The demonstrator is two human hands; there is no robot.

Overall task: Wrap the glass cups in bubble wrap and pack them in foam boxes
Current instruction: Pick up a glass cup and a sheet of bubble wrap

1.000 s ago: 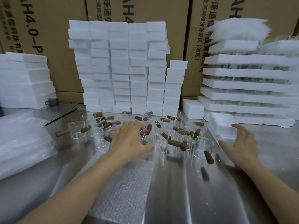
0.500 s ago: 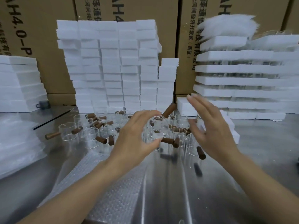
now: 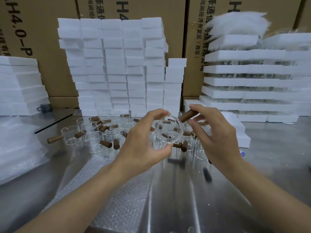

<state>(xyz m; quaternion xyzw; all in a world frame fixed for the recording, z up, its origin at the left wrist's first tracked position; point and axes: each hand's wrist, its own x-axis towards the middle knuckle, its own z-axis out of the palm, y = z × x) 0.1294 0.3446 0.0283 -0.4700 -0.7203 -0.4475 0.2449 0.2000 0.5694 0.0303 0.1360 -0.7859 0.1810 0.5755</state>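
My left hand (image 3: 144, 140) grips a clear glass cup (image 3: 170, 130) lifted above the table, its open mouth turned toward me. The cup's brown wooden handle (image 3: 186, 116) points up and right, and my right hand (image 3: 217, 137) pinches that handle between thumb and fingers. Behind and below the held cup stands a cluster of several more glass cups with brown handles (image 3: 94, 137). A sheet of bubble wrap (image 3: 117, 195) lies flat on the metal table just in front of me. Small white foam boxes (image 3: 116, 68) are stacked in a tall wall at the back.
Foam trays (image 3: 252, 81) loaded with glasses pile up at the right, with loose foam pieces (image 3: 235, 130) below them. A stack of bubble wrap sheets (image 3: 18, 148) and foam slabs (image 3: 18, 84) sit at the left. Cardboard cartons (image 3: 42, 31) line the back. A thin dark rod (image 3: 55, 121) lies on the table.
My left hand lifted one cup out of the cluster and tilted its mouth toward me. My right hand swung in from the right and took hold of the cup's handle.
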